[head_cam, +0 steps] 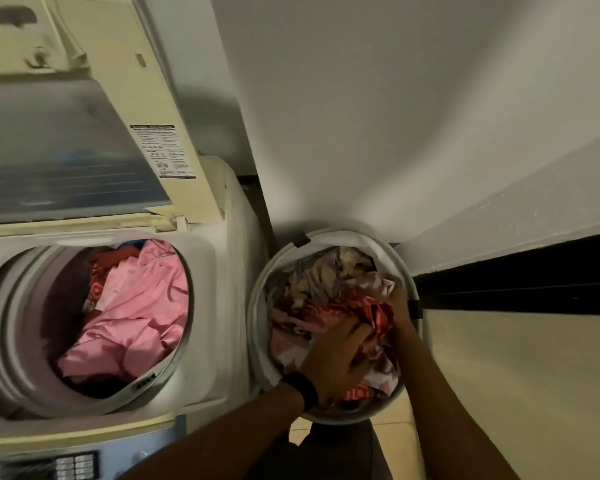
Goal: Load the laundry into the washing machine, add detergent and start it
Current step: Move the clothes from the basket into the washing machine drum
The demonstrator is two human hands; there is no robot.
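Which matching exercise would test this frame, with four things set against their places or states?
Things:
1 lid
2 pink garment
3 basket
4 left hand

Places or states:
A lies inside the drum
B raised open
C grips laundry
D stands right of the machine

Pairs: 1-B, 2-A, 3-D, 4-C
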